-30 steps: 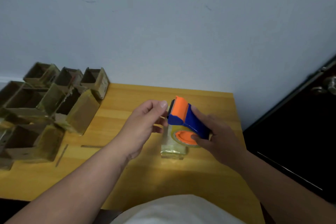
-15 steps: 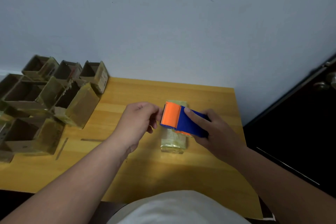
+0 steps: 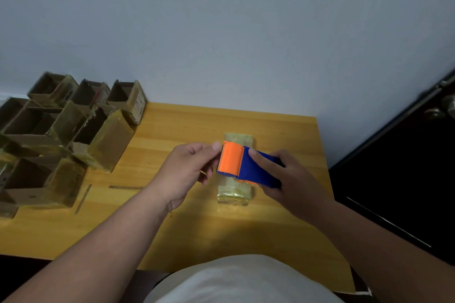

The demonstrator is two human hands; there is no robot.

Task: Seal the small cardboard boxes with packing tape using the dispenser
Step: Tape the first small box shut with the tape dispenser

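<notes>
A blue and orange tape dispenser hovers above a small tape-covered cardboard box lying near the middle of the wooden table. My right hand grips the dispenser's blue body, index finger laid along its top. At the dispenser's toothed orange edge, my left hand has thumb and fingers curled together, pinching the tape end, which is too clear to see plainly. The box's middle is hidden under the dispenser.
Several open cardboard boxes with glossy taped sides crowd the table's left end. Two thin strips lie on the wood near them. A pale wall stands behind the table; a dark door is to the right.
The dispenser tipped from standing on edge to lying flat, orange end toward my left hand. My left hand's fingers closed at the cutter edge. The view shifted slightly downward.
</notes>
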